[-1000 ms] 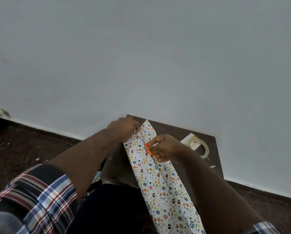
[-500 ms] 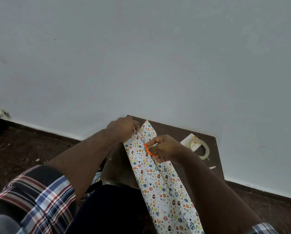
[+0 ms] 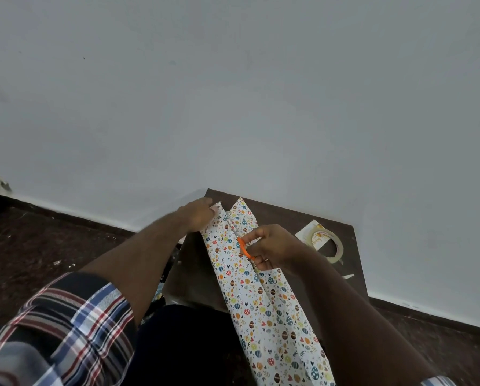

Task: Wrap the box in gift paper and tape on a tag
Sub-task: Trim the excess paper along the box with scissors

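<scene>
A long strip of white gift paper [image 3: 263,302] printed with coloured eggs and hearts runs from my lap to the far edge of a small dark table [image 3: 291,218]. A cut splits its far end into two flaps. My right hand [image 3: 269,246] grips orange-handled scissors [image 3: 243,247] over the cut line. My left hand [image 3: 198,214] holds the left flap at the far end. A roll of clear tape [image 3: 336,246] lies on a cream tag [image 3: 309,232] to the right. The box is not in sight.
The table stands against a plain pale wall [image 3: 233,93]. A dark speckled floor [image 3: 38,246] spreads to the left and right. More patterned paper [image 3: 160,291] shows in the gap by the table's left edge. A small piece of tape [image 3: 348,276] sits near the right edge.
The cut has reached the far end of the paper, and the two flaps have parted. My left hand has pulled the left flap a little leftward.
</scene>
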`<state>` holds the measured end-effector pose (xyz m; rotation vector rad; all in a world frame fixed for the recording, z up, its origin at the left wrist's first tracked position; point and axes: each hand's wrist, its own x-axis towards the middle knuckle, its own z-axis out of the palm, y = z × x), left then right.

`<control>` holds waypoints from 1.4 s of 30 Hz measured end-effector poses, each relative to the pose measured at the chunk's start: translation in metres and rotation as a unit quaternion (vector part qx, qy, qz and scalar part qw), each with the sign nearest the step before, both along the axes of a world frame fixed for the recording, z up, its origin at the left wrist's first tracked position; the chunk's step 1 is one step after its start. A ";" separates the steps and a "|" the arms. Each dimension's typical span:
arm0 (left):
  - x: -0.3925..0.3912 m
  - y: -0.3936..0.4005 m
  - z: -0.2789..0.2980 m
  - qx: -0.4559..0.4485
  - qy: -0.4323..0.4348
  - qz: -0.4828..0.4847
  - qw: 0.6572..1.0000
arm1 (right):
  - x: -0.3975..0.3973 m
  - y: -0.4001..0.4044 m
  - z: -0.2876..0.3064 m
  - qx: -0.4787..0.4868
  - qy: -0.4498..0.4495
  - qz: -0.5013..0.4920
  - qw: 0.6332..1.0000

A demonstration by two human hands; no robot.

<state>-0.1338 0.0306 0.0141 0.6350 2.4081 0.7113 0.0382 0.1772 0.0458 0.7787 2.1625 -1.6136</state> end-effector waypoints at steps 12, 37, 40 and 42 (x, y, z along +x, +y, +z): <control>0.002 0.006 -0.012 0.041 -0.018 0.127 0.991 | 0.001 0.002 -0.002 -0.004 -0.004 -0.004 1.000; 0.087 -0.021 -0.062 0.219 -0.011 0.180 0.959 | -0.015 -0.006 0.006 0.010 -0.044 -0.001 0.999; 0.089 -0.021 -0.062 0.200 0.006 0.169 0.965 | -0.018 -0.007 0.006 0.016 -0.049 -0.004 0.999; 0.089 -0.022 -0.061 0.201 0.002 0.162 0.966 | -0.020 -0.007 0.005 0.022 -0.050 -0.006 0.999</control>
